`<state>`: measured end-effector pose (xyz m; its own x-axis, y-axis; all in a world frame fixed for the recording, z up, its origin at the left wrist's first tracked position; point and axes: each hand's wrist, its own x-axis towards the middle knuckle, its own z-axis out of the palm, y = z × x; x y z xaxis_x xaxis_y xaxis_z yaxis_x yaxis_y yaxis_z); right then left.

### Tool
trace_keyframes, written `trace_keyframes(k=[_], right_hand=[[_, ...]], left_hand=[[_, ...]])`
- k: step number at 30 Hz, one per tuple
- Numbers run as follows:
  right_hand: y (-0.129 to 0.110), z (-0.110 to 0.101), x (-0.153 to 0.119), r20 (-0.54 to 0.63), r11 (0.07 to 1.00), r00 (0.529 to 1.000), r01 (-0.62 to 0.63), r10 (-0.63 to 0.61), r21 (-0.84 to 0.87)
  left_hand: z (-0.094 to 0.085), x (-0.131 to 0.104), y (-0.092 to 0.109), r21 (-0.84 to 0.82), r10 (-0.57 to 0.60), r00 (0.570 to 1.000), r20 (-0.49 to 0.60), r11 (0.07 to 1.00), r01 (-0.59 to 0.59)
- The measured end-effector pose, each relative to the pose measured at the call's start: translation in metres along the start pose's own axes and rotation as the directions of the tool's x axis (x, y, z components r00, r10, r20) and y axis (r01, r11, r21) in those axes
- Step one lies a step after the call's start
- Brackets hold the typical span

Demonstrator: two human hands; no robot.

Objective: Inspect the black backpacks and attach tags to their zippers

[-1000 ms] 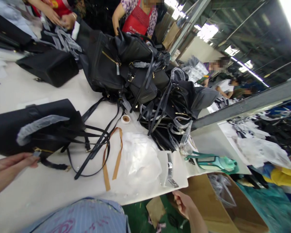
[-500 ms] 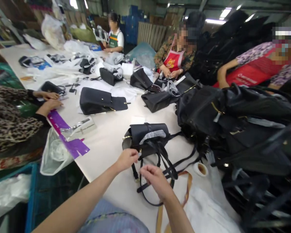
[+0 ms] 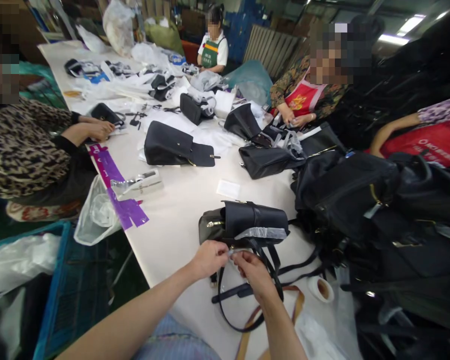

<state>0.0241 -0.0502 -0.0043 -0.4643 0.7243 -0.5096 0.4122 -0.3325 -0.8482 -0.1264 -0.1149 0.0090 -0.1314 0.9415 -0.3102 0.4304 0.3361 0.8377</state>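
A black backpack (image 3: 255,222) lies in front of me, flap upward, with a gold zipper at its left end and clear film on its handle. At its near side, my left hand (image 3: 211,259) pinches a small zipper pull (image 3: 231,252) covered in whitish wrap. My right hand (image 3: 252,269) has its thumb and fingers closed on the same wrapped pull, fingertips nearly meeting the left ones. Loose black straps (image 3: 243,327) loop below and behind the right hand. The fingers hide most of the pull.
Piled black bags (image 3: 360,200) stand on the right. A tape roll (image 3: 320,289) and a tan strip (image 3: 298,302) lie near the straps. Another black bag (image 3: 168,145) lies farther off. Purple tape (image 3: 114,182) marks the left table edge beside a blue crate (image 3: 56,285). Several co-workers sit around.
My right hand has moved in from apart and closed on the wrapped zipper pull beside the left fingers. The backpack has turned slightly, and my view has shifted left.
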Motion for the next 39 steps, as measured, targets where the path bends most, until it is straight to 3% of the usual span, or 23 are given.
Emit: trace_keyframes(k=[13,23,29,39], right_hand=[[-0.008,-0.019,-0.025,0.101,0.991,0.994,0.038,-0.051,0.13],[0.001,-0.008,-0.017,0.006,0.93,0.972,0.223,-0.236,0.292],[0.0,-0.001,-0.012,-0.025,0.986,0.993,0.119,-0.117,0.119],[0.009,0.002,-0.004,-0.076,0.998,0.997,0.005,0.0,0.06]], left_hand=[[0.001,0.001,-0.003,-0.04,0.01,1.0,0.007,0.999,-0.01],[0.002,-0.002,-0.002,-0.048,0.015,1.0,0.023,0.999,-0.014],[0.003,-0.001,-0.004,-0.044,0.007,1.0,0.019,0.999,-0.006],[0.004,-0.003,-0.003,-0.005,0.005,1.0,0.026,1.0,-0.005]])
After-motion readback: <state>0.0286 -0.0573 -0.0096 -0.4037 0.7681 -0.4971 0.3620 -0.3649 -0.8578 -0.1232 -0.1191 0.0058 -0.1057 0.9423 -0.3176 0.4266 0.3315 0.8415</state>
